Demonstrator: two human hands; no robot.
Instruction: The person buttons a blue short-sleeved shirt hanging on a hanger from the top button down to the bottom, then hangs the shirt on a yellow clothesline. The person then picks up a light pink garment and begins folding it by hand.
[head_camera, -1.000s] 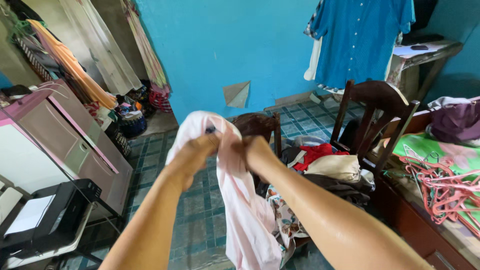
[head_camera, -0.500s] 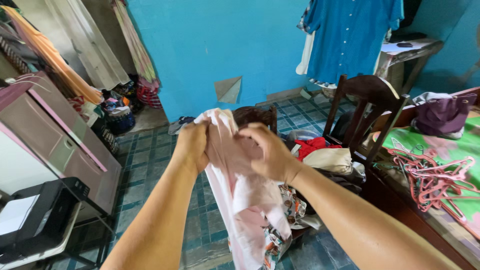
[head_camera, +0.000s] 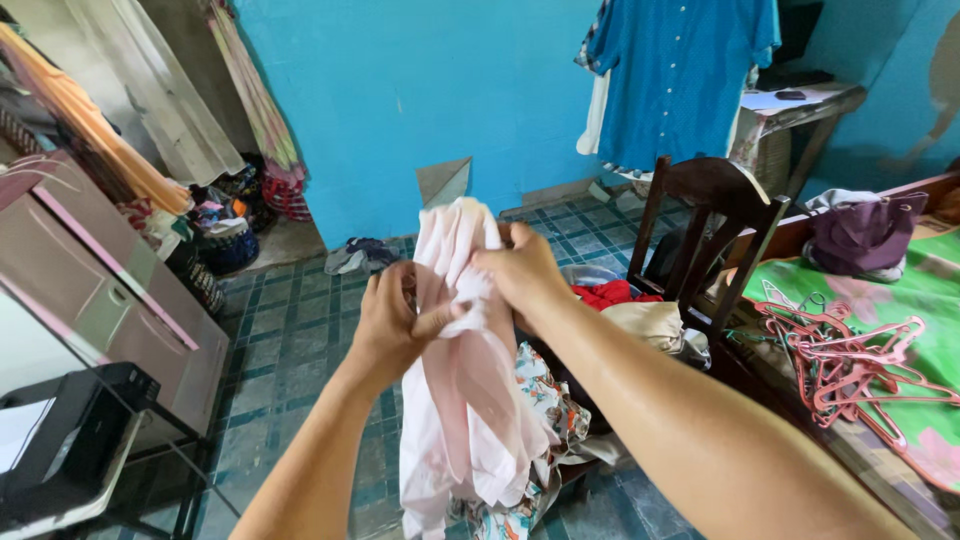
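Both of my hands grip a pale pink garment (head_camera: 462, 400) held up in front of me. My left hand (head_camera: 393, 322) pinches its bunched fabric from the left, thumb pressed across it. My right hand (head_camera: 520, 272) holds the upper part from the right, and the top of the cloth sticks up above my fingers. The rest of the garment hangs down over a floral cloth (head_camera: 548, 400) on a pile of clothes.
A dark wooden chair (head_camera: 708, 232) heaped with clothes (head_camera: 640, 315) stands to the right. Pink hangers (head_camera: 850, 365) lie on a green-covered bed. A blue shirt (head_camera: 675, 80) hangs on the teal wall. A pink cabinet (head_camera: 100, 280) and a black printer (head_camera: 70, 440) are at left.
My hands have shifted along the pink garment: the right hand rose to its top, the left dropped lower, and more cloth now stands above my fingers. The view turned slightly right.
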